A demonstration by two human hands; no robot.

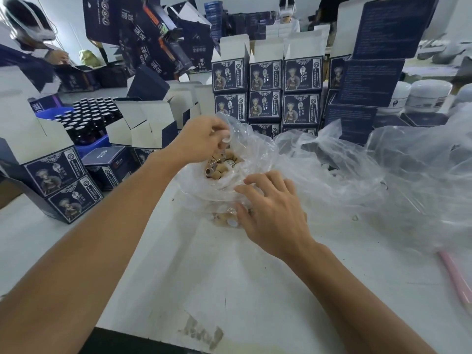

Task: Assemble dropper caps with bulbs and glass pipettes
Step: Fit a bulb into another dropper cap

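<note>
**Both hands at the bag of dropper caps**

So the clear plastic bag [258, 159] sits open in the middle of the white table [229, 277], and it's full of little tan dropper caps [224, 166], a loose pile of them lying every which way. A few more caps [226, 218] show through the plastic at the near side of the bag, right down on the table.

The left hand [201, 139] is up over the bag's mouth with its fingers curled in, pinching one cap [226, 138] between the fingertips, just above the pile. There's something thin sticking out by that hand too, but it's too blurry to say what it is.

The right hand [270, 210] lies on the near edge of the bag, fingers spread and fairly straight, pressing down on the plastic. It isn't gripping anything, just resting there, with the thumb next to those caps under the film.

A second crumpled clear bag [332, 159] sits just right of the first, with small white bits inside. Behind everything are stacks of dark blue printed cartons [265, 77], some with their white flaps open. Off to the left there's a blue crate [94, 145] packed with dark bottles [89, 113]. White jars [429, 95] stand at the far right, and a pink strip [457, 279] lies on the table's right edge.
</note>
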